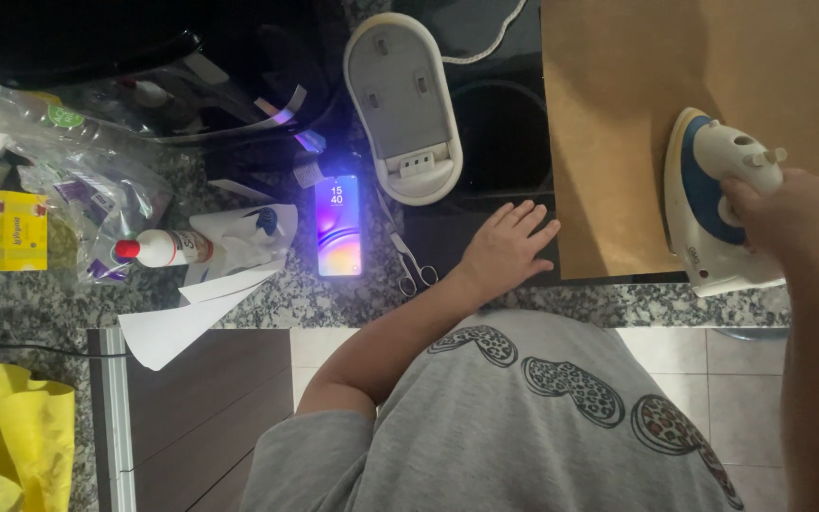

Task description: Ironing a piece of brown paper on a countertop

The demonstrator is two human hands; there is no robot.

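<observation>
Gripping the iron (713, 213) by its handle, my right hand (774, 204) wraps it on brown paper (618, 114); left hand (509, 248) flat, holding nothing.

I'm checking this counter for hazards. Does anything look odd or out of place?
The scissors lie loose beside the lit phone, close to the left hand. A glue bottle lies tipped on loose papers. The right hand grips the iron.

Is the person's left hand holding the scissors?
No, the left hand lies flat and open on the dark counter, beside the scissors.
</observation>
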